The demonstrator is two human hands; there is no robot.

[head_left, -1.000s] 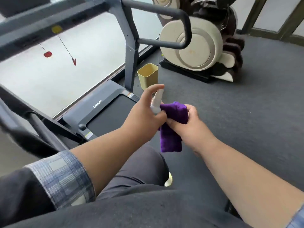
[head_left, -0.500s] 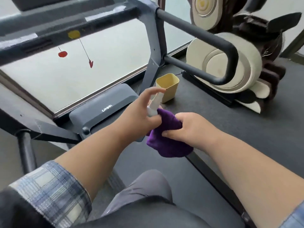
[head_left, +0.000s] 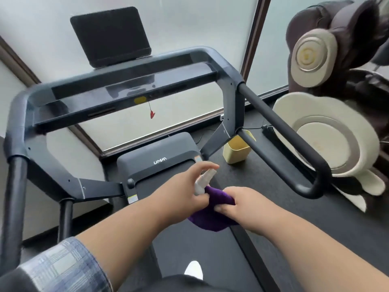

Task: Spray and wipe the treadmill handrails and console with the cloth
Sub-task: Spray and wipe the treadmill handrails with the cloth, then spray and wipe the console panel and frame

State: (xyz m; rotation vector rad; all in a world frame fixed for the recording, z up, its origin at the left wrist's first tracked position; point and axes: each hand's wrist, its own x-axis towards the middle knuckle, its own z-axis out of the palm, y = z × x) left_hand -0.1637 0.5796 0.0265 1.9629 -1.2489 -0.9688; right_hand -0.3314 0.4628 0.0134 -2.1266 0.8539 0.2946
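While the view is tilting up from the floor to take in the whole console point(head_left: 126, 91) and both handrails, the left hand point(head_left: 185, 186) is still gripping the small spray bottle point(head_left: 203, 182), forefinger stretched over its nozzle, and the right hand point(head_left: 244, 205) is keeping the purple cloth point(head_left: 212, 218) bunched in curled fingers just beside it, low over the belt point(head_left: 189, 239). Spray is probably going onto the cloth, though no mist is showing; the right handrail point(head_left: 280, 127) is sitting untouched, so wiping is likely coming next
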